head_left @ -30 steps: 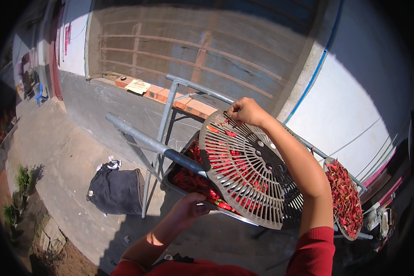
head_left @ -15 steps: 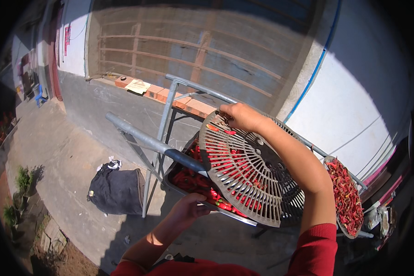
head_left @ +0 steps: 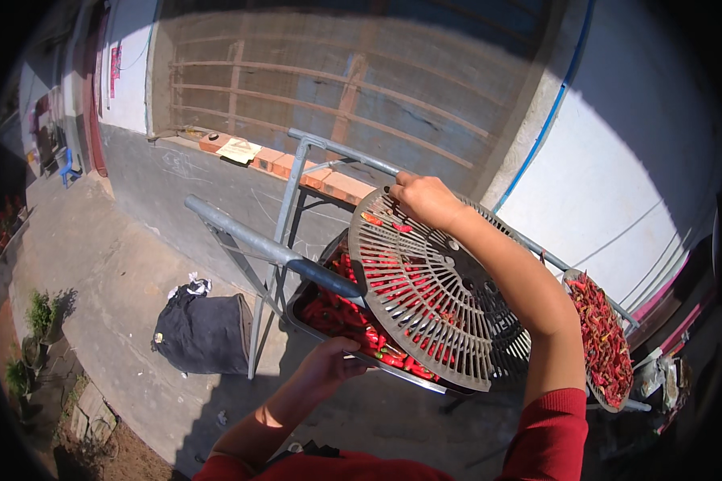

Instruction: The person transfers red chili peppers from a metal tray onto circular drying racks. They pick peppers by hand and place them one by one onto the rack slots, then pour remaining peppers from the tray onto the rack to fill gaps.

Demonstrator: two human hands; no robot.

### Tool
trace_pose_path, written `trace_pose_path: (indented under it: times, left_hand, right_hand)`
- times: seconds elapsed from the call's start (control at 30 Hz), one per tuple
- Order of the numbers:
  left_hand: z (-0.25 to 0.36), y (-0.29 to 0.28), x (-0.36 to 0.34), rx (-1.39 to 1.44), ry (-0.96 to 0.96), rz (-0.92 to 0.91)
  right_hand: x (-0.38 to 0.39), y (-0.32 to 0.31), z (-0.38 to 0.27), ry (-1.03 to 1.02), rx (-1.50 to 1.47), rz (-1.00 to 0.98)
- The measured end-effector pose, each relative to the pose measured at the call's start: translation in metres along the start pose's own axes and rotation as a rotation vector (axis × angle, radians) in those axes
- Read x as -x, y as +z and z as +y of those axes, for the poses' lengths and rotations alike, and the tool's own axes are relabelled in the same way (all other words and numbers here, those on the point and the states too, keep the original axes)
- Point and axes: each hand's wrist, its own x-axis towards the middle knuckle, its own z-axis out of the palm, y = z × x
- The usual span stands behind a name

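A dark rectangular tray with a shiny metal near edge holds many red chilli peppers. My left hand is closed on its near edge, thumb on top. Above the tray a round grey slotted plastic rack lies tilted, hiding much of it; red chillies show through the slots. A few loose chillies rest on the rack's far part. My right hand reaches across the rack and grips its far rim, its fingertips partly hidden.
Metal pipes of a frame run around and under the tray. Another round rack of drier red chillies sits at right. Bricks line the window ledge behind. A dark cloth bag stands on the concrete floor at left.
My right hand has shifted slightly up along the rack's far rim. The rack has tilted a little, its near edge rising slightly. My left hand stays on the tray edge.
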Motion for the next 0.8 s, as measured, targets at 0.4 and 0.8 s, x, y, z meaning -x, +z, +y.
trace_pose_path:
  times: [0.4,0.8]
  left_hand:
    - [-0.005,0.004,-0.001,0.035,0.009,0.049]
    - [0.003,0.017,-0.001,0.057,0.080,0.101]
  right_hand:
    - [0.030,-0.022,-0.011,0.148,-0.402,-0.168]
    - [0.071,-0.050,-0.012,0.269,-0.506,0.171]
